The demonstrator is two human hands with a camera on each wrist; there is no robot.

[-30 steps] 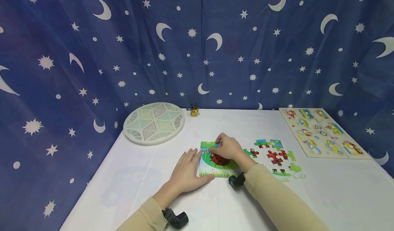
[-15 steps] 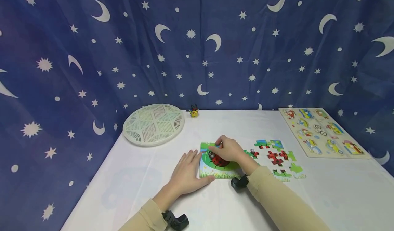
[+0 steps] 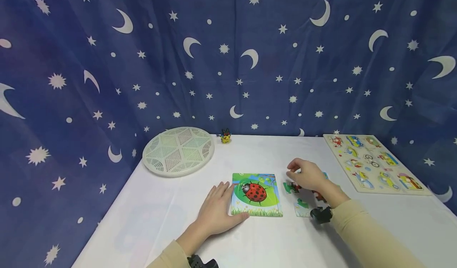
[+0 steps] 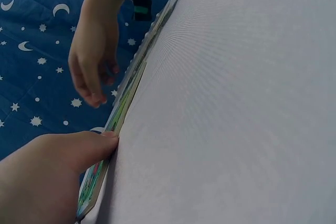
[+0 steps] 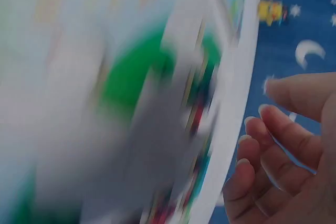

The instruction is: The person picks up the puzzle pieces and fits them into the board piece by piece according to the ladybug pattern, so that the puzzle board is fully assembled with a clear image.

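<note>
A square ladybug picture board (image 3: 255, 194) lies flat on the table in the head view. Along its left side rests my left hand (image 3: 216, 212), fingers extended, with the thumb (image 4: 86, 148) touching the board's near edge. To the right of the board are loose jigsaw pieces, among them a red-and-green piece (image 3: 292, 187) and a pale green piece (image 3: 302, 207). My right hand (image 3: 310, 177) is above these pieces and hides several of them. Its fingers are loosely bent, and the right wrist view shows nothing between them; the pieces there are blurred.
At the back left lies a round pale lattice tray (image 3: 178, 151). A small yellow toy figure (image 3: 225, 136) stands near the table's back edge. A wooden vehicle puzzle board (image 3: 375, 165) lies at the right. Behind the table hangs a blue moon-and-star curtain (image 3: 271, 62).
My right hand has left the ladybug board and moved right, over the loose pieces, uncovering the board's picture. My left hand stays at the board's side. The head view has tilted slightly up.
</note>
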